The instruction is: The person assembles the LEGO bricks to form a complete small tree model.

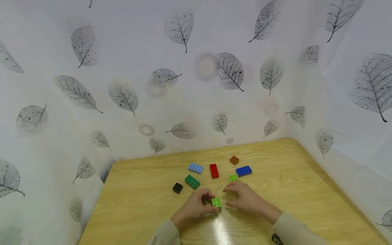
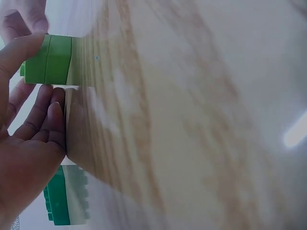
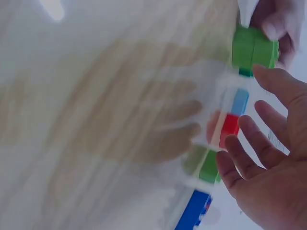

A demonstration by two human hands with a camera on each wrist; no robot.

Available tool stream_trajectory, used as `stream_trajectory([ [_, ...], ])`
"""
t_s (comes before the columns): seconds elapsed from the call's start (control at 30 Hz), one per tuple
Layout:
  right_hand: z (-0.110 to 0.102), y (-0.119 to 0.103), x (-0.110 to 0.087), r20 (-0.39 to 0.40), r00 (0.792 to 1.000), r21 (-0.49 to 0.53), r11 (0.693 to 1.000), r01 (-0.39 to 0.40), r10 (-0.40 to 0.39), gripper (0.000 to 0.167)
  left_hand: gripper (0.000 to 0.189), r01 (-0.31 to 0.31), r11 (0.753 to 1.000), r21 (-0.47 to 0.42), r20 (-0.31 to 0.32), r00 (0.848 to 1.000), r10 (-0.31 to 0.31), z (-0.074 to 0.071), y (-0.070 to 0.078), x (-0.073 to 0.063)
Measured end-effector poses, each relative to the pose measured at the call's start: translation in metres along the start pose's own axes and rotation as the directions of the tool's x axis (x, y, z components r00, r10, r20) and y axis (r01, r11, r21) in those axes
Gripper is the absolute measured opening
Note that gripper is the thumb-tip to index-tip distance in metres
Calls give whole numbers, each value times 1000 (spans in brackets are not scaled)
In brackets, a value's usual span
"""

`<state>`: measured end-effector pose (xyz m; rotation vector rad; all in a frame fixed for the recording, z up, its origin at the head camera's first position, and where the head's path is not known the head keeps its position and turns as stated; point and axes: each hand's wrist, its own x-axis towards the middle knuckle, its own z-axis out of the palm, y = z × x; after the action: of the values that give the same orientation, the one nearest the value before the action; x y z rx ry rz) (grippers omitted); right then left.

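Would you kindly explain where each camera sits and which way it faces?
Head: on the head, facing forward and down at the table; left hand, right hand and sleeves show.
Left wrist: on that wrist, facing across the table past stacked green bricks; left hand and part of right show.
Right wrist: on that wrist, facing across the table; right hand and part of left show.
Both wrist views share the stacked green bricks.
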<state>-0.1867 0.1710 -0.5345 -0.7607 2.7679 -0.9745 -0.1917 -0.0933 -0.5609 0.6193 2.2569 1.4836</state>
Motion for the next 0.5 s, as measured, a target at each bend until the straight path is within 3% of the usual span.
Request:
stream_trajectory([
  [0.23,-22,12,-3,-112,992,66,996,-53,61,45,28,24,1000,-19,3,1000,-24,0,2,-2],
  [0.5,-31,30,2,-167,979,106,989,-103,120,45,30,24,999,-22,9,1000,-24,0,3,-1],
])
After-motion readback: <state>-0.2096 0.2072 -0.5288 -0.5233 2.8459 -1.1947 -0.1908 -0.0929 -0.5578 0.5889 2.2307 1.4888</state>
